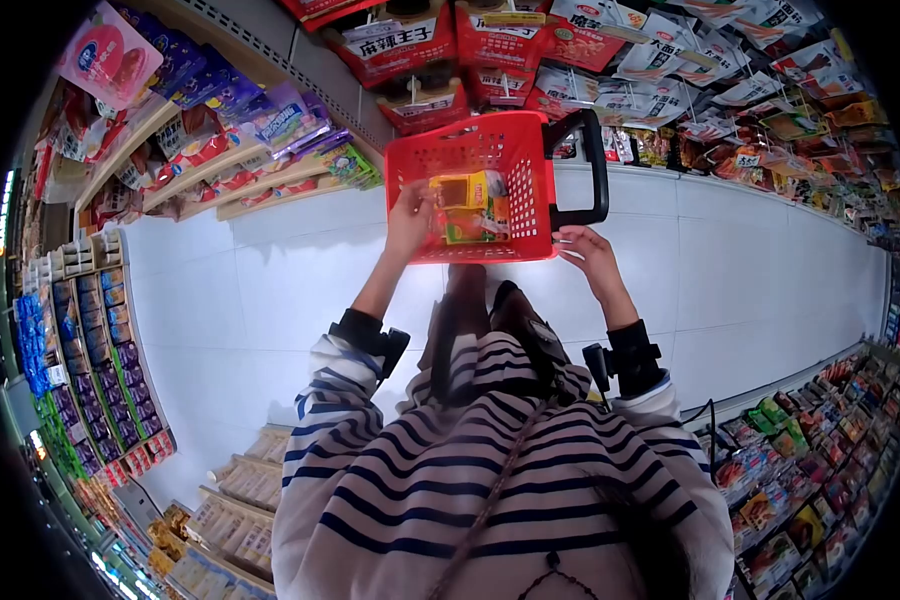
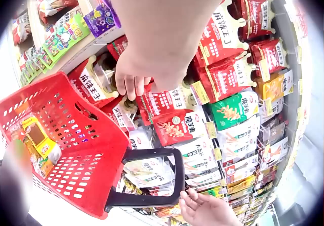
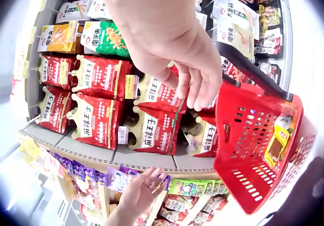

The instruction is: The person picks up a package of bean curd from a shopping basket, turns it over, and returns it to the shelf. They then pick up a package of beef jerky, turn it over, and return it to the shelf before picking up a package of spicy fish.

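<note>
A red perforated shopping basket (image 1: pixel 402 160) stands in front of the person's feet, its black handle (image 1: pixel 599 165) folded out to the right. A yellow packet (image 1: pixel 450 192) with a brown window lies inside with other bright packets. My left hand (image 1: pixel 410 218) overlaps the basket's left side in the head view; in the left wrist view its fingers (image 2: pixel 130 84) are loosely bent and hold nothing. My right hand (image 1: pixel 590 255) is beside the basket's near right corner, just below the handle's lower end. Its fingers (image 3: pixel 205 86) hang relaxed with nothing in them.
Red snack bags (image 3: pixel 98 119) and white snack bags (image 1: pixel 660 50) hang on racks beyond the basket. Wooden shelves (image 1: pixel 160 185) with purple and green packets stand to the left. More packed shelves (image 1: pixel 800 480) are at the near right. Pale tiled floor (image 1: pixel 750 260) lies between them.
</note>
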The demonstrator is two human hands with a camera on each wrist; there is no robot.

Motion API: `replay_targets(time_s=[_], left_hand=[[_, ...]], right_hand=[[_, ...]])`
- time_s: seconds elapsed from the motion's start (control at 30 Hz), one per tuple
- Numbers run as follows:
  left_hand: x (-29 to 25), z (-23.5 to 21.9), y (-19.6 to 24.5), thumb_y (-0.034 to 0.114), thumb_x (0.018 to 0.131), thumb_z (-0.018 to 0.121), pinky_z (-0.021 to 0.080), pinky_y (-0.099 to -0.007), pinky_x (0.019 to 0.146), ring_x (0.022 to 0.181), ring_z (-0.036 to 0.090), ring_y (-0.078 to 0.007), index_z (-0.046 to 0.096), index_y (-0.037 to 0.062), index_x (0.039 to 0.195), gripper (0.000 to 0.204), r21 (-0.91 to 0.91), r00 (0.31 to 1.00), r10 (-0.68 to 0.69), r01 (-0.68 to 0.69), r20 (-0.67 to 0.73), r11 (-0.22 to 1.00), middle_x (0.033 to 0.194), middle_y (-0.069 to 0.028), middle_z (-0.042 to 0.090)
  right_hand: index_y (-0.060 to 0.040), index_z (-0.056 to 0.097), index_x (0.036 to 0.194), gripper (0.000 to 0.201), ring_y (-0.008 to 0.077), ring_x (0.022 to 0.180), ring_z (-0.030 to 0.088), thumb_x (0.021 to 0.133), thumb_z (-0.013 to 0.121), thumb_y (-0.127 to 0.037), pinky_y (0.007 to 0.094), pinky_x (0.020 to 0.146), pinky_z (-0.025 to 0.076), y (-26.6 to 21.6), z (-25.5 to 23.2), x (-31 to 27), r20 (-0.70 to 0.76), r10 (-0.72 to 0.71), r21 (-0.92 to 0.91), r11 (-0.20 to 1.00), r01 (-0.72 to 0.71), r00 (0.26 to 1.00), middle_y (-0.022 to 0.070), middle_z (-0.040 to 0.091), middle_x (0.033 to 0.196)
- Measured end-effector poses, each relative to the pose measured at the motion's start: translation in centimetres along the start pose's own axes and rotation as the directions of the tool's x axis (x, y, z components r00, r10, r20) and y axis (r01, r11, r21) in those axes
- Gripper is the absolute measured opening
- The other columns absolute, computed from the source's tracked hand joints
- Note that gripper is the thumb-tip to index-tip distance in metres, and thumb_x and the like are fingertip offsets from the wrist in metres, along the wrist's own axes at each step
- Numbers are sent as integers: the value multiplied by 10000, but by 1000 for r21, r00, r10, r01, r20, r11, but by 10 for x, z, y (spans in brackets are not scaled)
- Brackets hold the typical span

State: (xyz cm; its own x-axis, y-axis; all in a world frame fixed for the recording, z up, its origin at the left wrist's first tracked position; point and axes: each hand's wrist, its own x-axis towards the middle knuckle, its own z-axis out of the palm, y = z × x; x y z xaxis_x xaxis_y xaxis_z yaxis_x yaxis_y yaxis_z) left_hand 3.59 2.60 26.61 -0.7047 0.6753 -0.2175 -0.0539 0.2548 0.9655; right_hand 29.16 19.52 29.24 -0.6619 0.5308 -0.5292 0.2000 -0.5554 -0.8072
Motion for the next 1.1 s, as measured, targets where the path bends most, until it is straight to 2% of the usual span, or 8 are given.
replay_targets(time_s=[0.03, 0.27, 0.37, 0.7, 0.77, 0.8, 0.9, 1.1], left_hand=[[2, -1, 4, 39, 842, 442, 393, -238, 815, 913, 503, -129, 414, -6, 1093, 256, -12, 1000, -14, 14, -10, 1000, 979, -88, 539], [20, -31, -5, 55, 839, 462, 405, -231, 804, 903, 515, -134, 412, -18, 1099, 274, 40, 998, -4, 1, 66, 999, 986, -82, 540], [31, -52, -39, 65, 839, 471, 408, -234, 797, 899, 514, -132, 415, -10, 1100, 277, -9, 993, -9, 10, 117, 1000, 976, -82, 544], [55, -116, -117, 72, 817, 502, 466, -256, 667, 769, 574, -156, 469, 17, 1043, 236, 370, 951, -150, 41, 269, 928, 919, -77, 572], [63, -119, -130, 73, 807, 511, 475, -262, 647, 761, 582, -170, 476, 15, 1026, 229, 448, 936, -178, 24, 304, 893, 918, -84, 573], [65, -117, -130, 108, 806, 476, 478, -311, 659, 770, 589, -249, 506, 21, 973, 190, 421, 943, -144, 6, 299, 907, 897, -145, 578], [79, -116, -165, 72, 796, 520, 483, -274, 646, 747, 596, -195, 492, 15, 998, 211, 518, 911, -210, -5, 355, 855, 926, -106, 570], [93, -83, -217, 94, 759, 530, 481, -298, 645, 752, 598, -239, 513, 20, 959, 214, 669, 907, -235, -66, 349, 741, 828, -136, 598]], right_hand=[[-11, 533, 969, 194, 159, 853, 567, 841, 427, -111, 263, 763, 441, -1, 3, -1, 2, -2, 5, 1000, 2, 1000, 95, 588, 940], [-18, 547, 934, 171, 143, 802, 579, 845, 435, -111, 244, 722, 454, 9, 34, 17, -77, 18, 26, 1000, -16, 997, 86, 596, 914], [-32, 535, 953, 188, 152, 850, 566, 852, 415, -136, 258, 765, 437, 34, 52, 39, -111, 74, 10, 997, -74, 991, 80, 590, 937], [-54, 546, 957, 176, 137, 812, 575, 851, 446, -153, 257, 706, 440, 78, 134, 102, -232, 250, 141, 965, -222, 940, 52, 595, 924], [-50, 545, 958, 175, 145, 811, 575, 850, 452, -152, 265, 713, 442, 89, 137, 110, -240, 251, 185, 960, -210, 938, 57, 596, 919], [-40, 545, 957, 179, 159, 814, 575, 844, 467, -156, 274, 721, 447, 92, 139, 113, -250, 259, 215, 954, -207, 933, 67, 597, 916], [-30, 544, 956, 184, 165, 819, 573, 845, 467, -155, 281, 729, 451, 103, 136, 119, -295, 278, 262, 944, -203, 914, 71, 596, 913], [-37, 535, 945, 185, 167, 824, 576, 842, 460, -171, 283, 736, 452, 135, 121, 126, -344, 353, 338, 911, -237, 870, 65, 590, 905]])
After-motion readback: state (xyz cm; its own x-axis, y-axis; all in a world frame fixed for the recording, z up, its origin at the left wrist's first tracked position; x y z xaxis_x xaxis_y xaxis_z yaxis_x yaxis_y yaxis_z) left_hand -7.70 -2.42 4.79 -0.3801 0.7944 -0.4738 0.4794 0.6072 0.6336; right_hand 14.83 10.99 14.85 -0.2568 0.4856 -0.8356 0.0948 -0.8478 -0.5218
